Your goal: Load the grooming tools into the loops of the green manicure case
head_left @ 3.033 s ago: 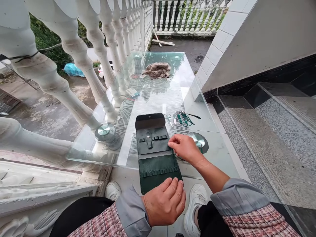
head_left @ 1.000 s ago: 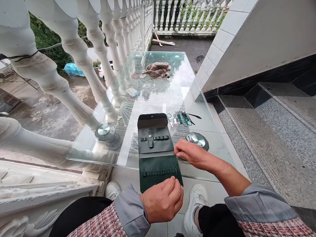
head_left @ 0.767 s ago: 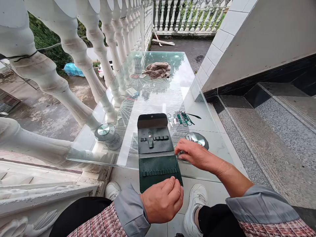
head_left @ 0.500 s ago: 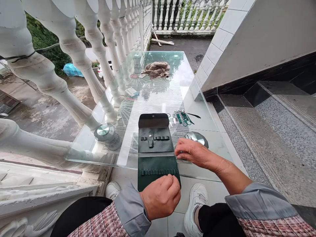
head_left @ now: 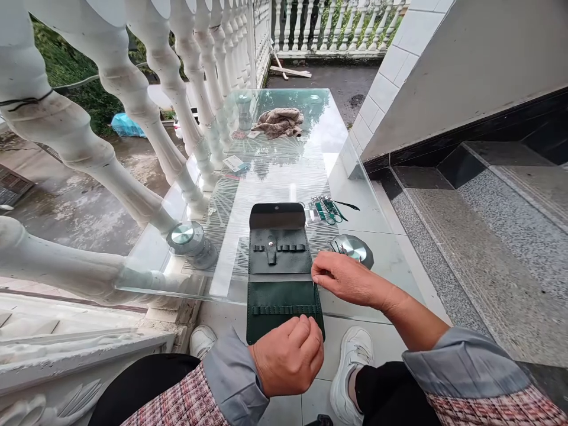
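Note:
An open dark green tool case (head_left: pixel 278 267) lies at the near edge of the glass table (head_left: pixel 284 171), its lower flap hanging over the edge. My left hand (head_left: pixel 288 355) is curled closed on the flap's bottom edge. My right hand (head_left: pixel 344 278) pinches at the case's right side, by the fold. Under its fingertips a thin tool (head_left: pixel 316 288) barely shows, running down toward the row of loops. Several small green-handled tools (head_left: pixel 328 208) lie loose on the glass beyond the case's top right corner.
Two metal table fittings (head_left: pixel 181 235) (head_left: pixel 352 248) flank the case. A brown cloth (head_left: pixel 278 121) and a small card (head_left: pixel 234 163) lie farther back. White balusters (head_left: pixel 133 100) run along the left, stone steps (head_left: pixel 488 236) on the right. My white shoes (head_left: pixel 352 361) show below.
My right hand came over from the case's middle holding a thin tool and brought it down along the right edge. My left hand closed from flat into a pinch at the flap's bottom.

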`<state>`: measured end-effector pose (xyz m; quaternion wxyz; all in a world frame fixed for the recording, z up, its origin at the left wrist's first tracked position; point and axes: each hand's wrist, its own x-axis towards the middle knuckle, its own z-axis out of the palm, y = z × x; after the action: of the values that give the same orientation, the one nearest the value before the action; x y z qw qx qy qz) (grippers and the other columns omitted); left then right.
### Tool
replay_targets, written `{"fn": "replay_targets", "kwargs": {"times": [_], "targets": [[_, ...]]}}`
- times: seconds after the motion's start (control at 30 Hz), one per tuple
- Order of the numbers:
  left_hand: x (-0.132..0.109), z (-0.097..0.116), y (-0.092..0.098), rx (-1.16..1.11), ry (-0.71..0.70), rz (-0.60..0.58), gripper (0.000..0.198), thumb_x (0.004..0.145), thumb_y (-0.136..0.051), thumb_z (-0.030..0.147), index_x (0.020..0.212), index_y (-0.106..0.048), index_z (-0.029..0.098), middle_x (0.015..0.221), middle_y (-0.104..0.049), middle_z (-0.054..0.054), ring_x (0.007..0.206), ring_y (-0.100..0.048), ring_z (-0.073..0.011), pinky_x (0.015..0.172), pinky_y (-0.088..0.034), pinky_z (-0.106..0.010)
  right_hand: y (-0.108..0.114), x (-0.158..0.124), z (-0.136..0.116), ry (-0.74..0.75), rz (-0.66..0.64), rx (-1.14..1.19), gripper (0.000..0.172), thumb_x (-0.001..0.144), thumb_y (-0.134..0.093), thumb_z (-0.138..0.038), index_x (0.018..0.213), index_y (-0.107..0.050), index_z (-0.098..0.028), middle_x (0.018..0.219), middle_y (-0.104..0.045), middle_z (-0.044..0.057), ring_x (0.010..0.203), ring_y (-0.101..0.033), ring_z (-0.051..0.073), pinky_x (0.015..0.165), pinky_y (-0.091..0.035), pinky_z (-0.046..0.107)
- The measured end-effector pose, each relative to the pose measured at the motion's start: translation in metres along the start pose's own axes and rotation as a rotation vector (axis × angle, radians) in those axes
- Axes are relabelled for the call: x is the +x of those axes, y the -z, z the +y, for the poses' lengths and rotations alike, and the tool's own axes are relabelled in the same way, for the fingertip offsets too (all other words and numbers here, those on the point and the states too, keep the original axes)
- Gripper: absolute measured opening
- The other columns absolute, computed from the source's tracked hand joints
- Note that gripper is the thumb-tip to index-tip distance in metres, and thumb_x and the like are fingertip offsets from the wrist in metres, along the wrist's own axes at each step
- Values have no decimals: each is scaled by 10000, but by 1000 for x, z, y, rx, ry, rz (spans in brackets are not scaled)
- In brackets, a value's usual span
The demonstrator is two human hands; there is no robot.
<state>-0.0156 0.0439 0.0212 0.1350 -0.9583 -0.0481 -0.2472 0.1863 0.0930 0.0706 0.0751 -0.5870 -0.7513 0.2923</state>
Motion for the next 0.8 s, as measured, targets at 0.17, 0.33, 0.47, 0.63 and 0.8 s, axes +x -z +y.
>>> {"fn": "replay_targets", "kwargs": {"times": [0.17,0.33,0.47,0.63,0.8], "targets": [[2,-1,1,2,12,-8,305,870,-376,113,983,-643,16,999,-634,-197,842,-621,-259,701,-482,-367,-5,0,-5,-52,40,-49,142,771,-446,-177,636,-486,-194,736,-552,1,676,-462,125,606,-327,255],[2,-1,3,17,6,-32,312,881,-376,119,1025,-636,24,1000,-632,-182,848,-617,-253,703,-479,-361,-8,0,4,-6,87,88,111,809,-449,-193,745,-539,-205,779,-571,1,713,-488,130,654,-363,264],[2,-1,2,17,5,-28,314,884,-381,122,1056,-624,21,1006,-627,-181,834,-616,-246,694,-475,-360,-11,0,5,82,94,185,110,826,-471,-189,814,-578,-214,828,-570,7,771,-511,131,708,-389,271],[2,-1,0,1,18,-15,303,878,-381,121,1009,-637,25,987,-626,-173,837,-605,-241,690,-470,-354,-13,1,0,36,46,157,106,783,-536,-153,689,-554,-198,770,-543,-5,714,-493,120,669,-382,264],[2,-1,0,-7,33,-10,303,877,-377,115,1008,-634,22,980,-623,-170,841,-603,-239,692,-470,-354,-14,1,0,12,11,139,104,762,-559,-138,676,-575,-194,760,-559,-2,718,-506,124,668,-386,266]]}}
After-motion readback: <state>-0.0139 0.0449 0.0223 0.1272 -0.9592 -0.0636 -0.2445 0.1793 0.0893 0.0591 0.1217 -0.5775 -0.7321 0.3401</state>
